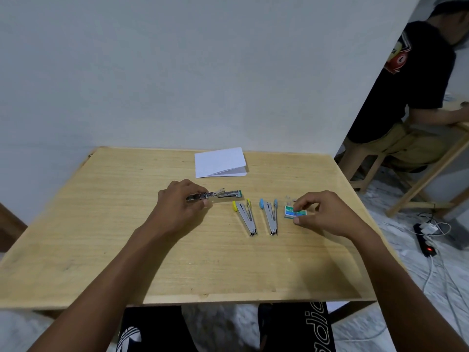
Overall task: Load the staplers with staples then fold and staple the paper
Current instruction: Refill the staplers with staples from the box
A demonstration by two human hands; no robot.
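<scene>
Gripping an opened green stapler (218, 194), the left hand (181, 203) rests on the surface (127, 224); the right hand (322, 214) pinches the staple box (295, 212) lying beneath its fingertips.

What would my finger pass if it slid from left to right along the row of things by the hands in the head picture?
The left hand, gripping the opened green stapler → yellow stapler → blue stapler → staple box → right hand, pinching that box.
</scene>
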